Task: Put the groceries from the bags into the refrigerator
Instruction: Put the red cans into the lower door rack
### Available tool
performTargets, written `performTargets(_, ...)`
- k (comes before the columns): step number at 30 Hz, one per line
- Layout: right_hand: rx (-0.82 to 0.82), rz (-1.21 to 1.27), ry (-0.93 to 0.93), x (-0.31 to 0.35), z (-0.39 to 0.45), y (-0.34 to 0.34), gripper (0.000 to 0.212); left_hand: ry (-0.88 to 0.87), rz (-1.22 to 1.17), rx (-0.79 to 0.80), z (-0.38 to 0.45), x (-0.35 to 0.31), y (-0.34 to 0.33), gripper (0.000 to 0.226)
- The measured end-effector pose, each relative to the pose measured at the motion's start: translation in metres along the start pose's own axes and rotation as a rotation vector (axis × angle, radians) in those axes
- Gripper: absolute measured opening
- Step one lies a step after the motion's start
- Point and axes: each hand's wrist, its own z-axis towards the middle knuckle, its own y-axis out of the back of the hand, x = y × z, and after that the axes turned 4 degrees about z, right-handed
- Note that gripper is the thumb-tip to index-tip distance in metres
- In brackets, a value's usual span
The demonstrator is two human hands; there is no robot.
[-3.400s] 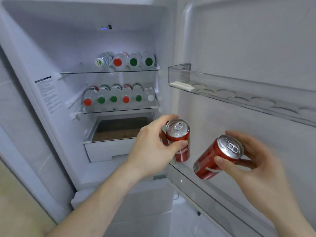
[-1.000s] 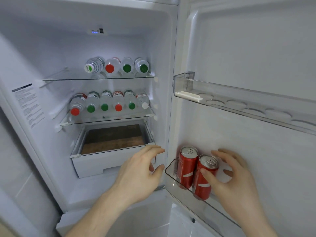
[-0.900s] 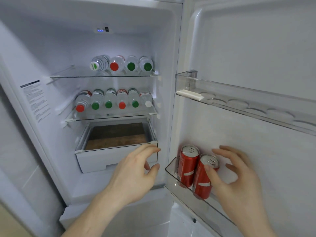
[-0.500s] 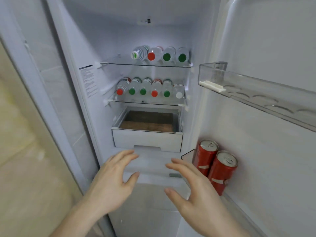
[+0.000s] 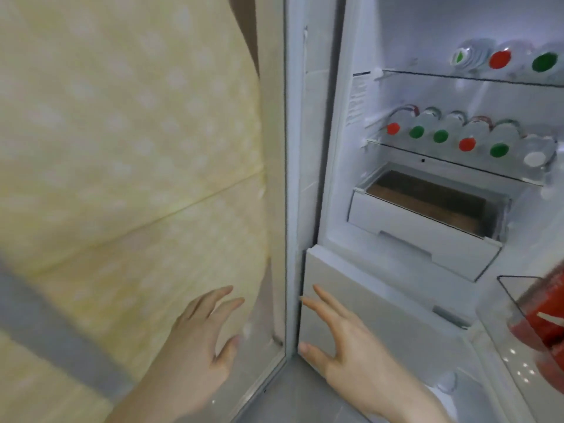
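Observation:
The open refrigerator point(image 5: 332, 184) fills the right half of the view. Two red cans point(image 5: 546, 319) stand in the clear door bin point(image 5: 506, 288) at the far right edge, blurred and cut off. My left hand point(image 5: 195, 349) hangs empty with fingers spread in front of the yellow wall. My right hand point(image 5: 351, 346) is also empty, fingers spread, in front of the closed lower drawer front point(image 5: 381, 312). Neither hand touches a can. No bag is in view.
Bottles with red, green and white caps point(image 5: 467, 143) lie on two glass shelves. Below them sits a white drawer point(image 5: 427, 221) with a dark inside. A pale yellow patterned wall point(image 5: 122, 148) is at the left, grey floor at the bottom.
Both cans were set in the door bin and let go. Both hands drew back empty, and my view has swung left, pushing the refrigerator and the cans toward the right edge.

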Motion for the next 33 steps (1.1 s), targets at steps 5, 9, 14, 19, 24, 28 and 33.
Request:
performTargets(5, 0.16, -0.003, 0.163, 0.045, 0.036, -0.039, 0.069, 0.232, -0.011, -0.052, -0.066, 0.055, 0.017, 0.058)
performTargets(9, 0.273, -0.018, 0.279, 0.081, 0.059, -0.078, 0.069, 0.383, -0.01, -0.026, -0.115, 0.082, 0.034, 0.054)
performTargets(14, 0.434, -0.056, 0.418, 0.125, 0.081, -0.12, 0.066, 0.577, 0.013, -0.027, -0.178, 0.1, 0.044, 0.058)
performTargets(19, 0.663, -0.108, 0.642, 0.171, 0.105, -0.154, 0.061, 0.825, -0.002, -0.166, -0.223, 0.105, 0.048, 0.057)
performTargets(24, 0.93, -0.175, 0.866, 0.213, 0.121, -0.183, 0.059, 1.146, 0.019, -0.342, -0.264, 0.073, 0.047, 0.055)
performTargets(28, 1.018, -0.232, 1.148, 0.242, 0.108, -0.21, 0.062, 1.364, 0.058, -0.398, -0.305, 0.035, 0.041, 0.056)
performTargets(33, 1.129, -0.213, 1.388, 0.289, 0.055, -0.243, 0.064, 1.618, 0.141, -0.506, -0.362, -0.028, 0.037, 0.059)
